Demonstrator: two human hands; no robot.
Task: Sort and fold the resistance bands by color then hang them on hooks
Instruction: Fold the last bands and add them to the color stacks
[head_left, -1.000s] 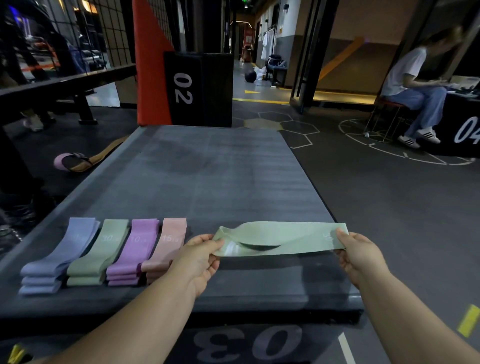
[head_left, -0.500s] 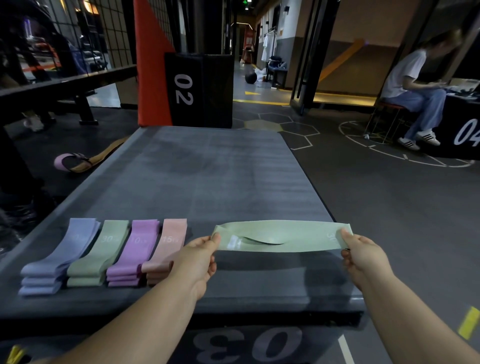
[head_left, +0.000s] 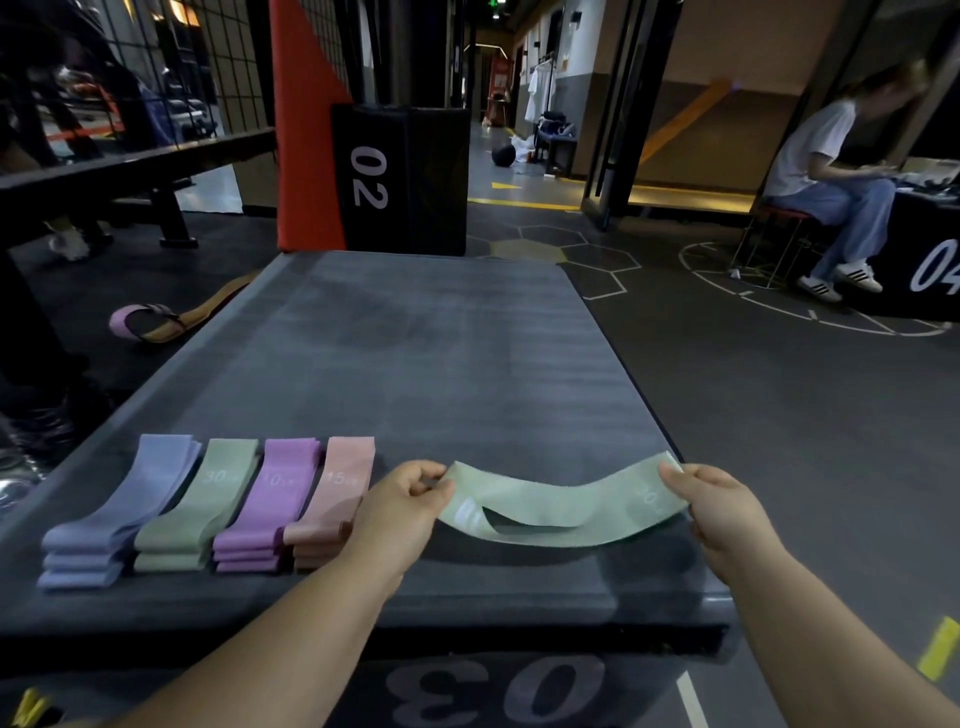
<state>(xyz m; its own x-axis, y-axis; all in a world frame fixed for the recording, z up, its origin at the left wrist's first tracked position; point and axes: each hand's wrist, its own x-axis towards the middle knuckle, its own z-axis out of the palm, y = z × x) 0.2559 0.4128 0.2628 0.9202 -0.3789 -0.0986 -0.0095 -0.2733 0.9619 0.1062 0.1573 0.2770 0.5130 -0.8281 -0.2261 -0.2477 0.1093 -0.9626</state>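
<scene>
Head view: a pale green resistance band sags between both hands just above the near part of the grey table, its long axis running left to right. The left hand pinches one end and the right hand the other, fingers curled on the fabric. The folded green stack lies further left, nearer the left hand.
</scene>
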